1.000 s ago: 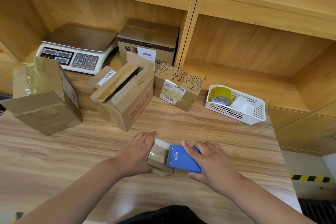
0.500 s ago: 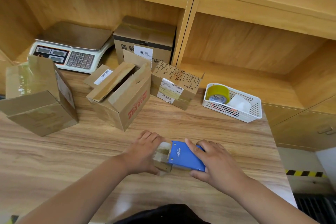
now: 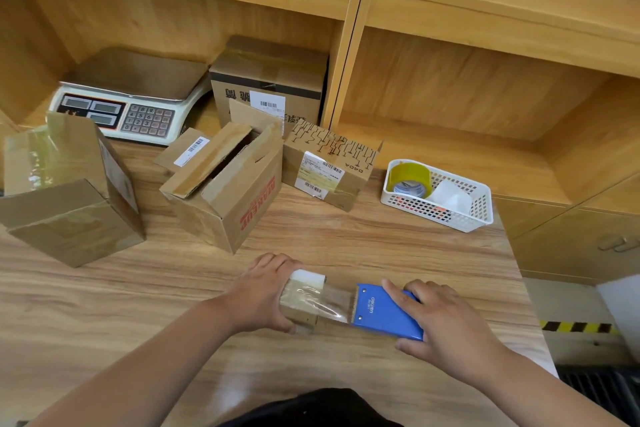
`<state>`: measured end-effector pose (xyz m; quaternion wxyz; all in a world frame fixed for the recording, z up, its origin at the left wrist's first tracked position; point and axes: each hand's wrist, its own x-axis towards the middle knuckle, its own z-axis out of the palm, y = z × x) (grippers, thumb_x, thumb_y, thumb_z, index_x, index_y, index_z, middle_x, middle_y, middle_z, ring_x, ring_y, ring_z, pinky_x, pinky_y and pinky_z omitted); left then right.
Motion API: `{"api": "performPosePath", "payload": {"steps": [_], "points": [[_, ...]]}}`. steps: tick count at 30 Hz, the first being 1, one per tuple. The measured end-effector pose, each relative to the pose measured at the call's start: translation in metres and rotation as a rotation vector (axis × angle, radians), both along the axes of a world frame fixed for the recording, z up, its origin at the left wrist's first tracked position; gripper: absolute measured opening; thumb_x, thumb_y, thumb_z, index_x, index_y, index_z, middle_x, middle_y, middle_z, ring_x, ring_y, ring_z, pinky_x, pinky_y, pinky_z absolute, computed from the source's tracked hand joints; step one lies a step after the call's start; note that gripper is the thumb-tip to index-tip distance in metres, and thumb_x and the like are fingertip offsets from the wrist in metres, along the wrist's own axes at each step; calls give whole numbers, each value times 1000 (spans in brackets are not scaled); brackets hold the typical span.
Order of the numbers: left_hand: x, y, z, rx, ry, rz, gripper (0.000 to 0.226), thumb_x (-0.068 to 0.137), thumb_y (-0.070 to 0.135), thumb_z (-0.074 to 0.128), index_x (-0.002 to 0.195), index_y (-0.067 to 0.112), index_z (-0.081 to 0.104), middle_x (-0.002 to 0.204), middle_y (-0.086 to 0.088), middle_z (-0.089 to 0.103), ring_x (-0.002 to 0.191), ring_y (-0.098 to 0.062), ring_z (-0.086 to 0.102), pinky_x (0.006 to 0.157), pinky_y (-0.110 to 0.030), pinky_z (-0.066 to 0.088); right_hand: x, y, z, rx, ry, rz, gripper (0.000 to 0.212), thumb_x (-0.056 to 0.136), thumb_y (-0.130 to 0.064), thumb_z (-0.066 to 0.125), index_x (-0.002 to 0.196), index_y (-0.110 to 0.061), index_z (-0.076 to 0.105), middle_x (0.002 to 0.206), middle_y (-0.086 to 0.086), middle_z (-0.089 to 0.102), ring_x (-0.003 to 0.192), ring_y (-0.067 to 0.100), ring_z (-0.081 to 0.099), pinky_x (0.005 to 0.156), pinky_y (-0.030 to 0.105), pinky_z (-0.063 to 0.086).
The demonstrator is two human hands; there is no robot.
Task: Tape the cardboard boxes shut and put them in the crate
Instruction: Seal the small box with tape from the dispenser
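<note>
The small cardboard box (image 3: pixel 300 303) sits on the wooden table (image 3: pixel 138 305) near its front edge, directly ahead of the person and just left of centre. The left hand (image 3: pixel 261 291) wraps it from the left side, fingers curled over the far edge and thumb tucked at the near corner. Just right of it, the right hand (image 3: pixel 446 319) clamps the blue tape dispenser (image 3: pixel 381 314), fingers laid over its top and thumb pressed to its near edge. A clear strip of tape (image 3: pixel 334 302) spans the short gap between the 2, stuck over the box's top and running right to the dispenser's toothed edge, which faces the box. The strip's line lies left to right and dips slightly toward the person at the right end. The box's longer side appears to run away from the person, across that line. The next move probably turns on this: the box lies left of the cutter and the right hand is nearer the blade, so a cut or further pull falls to that hand while the left braces. Behind stand 4 more boxes: a taped one (image 3: pixel 69 204) at left, an open one with red lettering (image 3: pixel 239 204), a labelled one (image 3: pixel 329 166), and 1 at the back (image 3: pixel 270 80) beside a scale (image 3: pixel 128 100). No crate is clearly in view.
</note>
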<state>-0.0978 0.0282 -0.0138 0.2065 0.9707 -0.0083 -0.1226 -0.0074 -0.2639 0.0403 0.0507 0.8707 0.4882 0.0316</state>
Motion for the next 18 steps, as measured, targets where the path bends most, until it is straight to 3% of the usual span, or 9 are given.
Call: {"api": "performPosePath", "payload": {"steps": [5, 7, 9, 11, 13, 15, 18], "points": [[1, -3, 13, 147, 38, -76, 109, 65, 68, 65, 148, 16, 17, 145, 2, 25, 137, -18, 13, 117, -29, 3, -1, 7, -7, -29, -29, 10, 102, 43, -67, 77, 131, -26, 45, 83, -9, 57, 65, 11, 55, 63, 24, 51], [6, -11, 20, 227, 39, -128, 124, 57, 87, 40, 148, 8, 10, 151, -5, 15, 143, -21, 1, 119, -40, -6, -1, 7, -8, -41, -31, 4, 102, 44, -67, 77, 131, -26, 45, 83, -8, 57, 65, 11, 56, 62, 24, 52], [14, -23, 24, 219, -24, -128, 131, 51, 92, 17, 149, 5, 9, 154, -7, 12, 145, -21, -2, 119, -41, -6, -3, 8, -8, -55, -35, 3, 101, 44, -68, 76, 130, -25, 46, 83, -8, 58, 65, 12, 56, 60, 25, 51], [24, -36, 22, 116, -151, -143, 101, 68, 72, 14, 141, 4, 34, 145, -6, 37, 141, -22, 24, 118, -32, 11, -4, 7, -9, -65, -40, 2, 99, 44, -68, 75, 130, -25, 48, 83, -7, 59, 65, 13, 56, 59, 26, 51], [31, -51, 16, 45, -263, -141, 56, 80, 45, 26, 106, 14, 65, 105, 4, 65, 106, -15, 59, 97, -15, 30, -4, 6, -8, -65, -30, -3, 99, 45, -67, 76, 130, -25, 48, 84, -7, 59, 66, 13, 57, 60, 26, 51], [34, -57, 6, -31, -292, -126, 35, 87, 29, 34, 94, 18, 67, 90, 8, 66, 88, -13, 62, 84, -15, 34, -4, 3, -7, -58, -24, -6, 100, 44, -67, 77, 131, -25, 47, 85, -7, 59, 67, 13, 57, 61, 26, 51], [33, -58, -8, -88, -267, -78, 34, 88, 28, 31, 89, 19, 64, 84, 7, 66, 79, -15, 62, 80, -20, 37, -4, 1, -5, -42, -16, -12, 101, 45, -67, 78, 132, -26, 46, 86, -8, 59, 67, 13, 57, 62, 25, 51]]}}
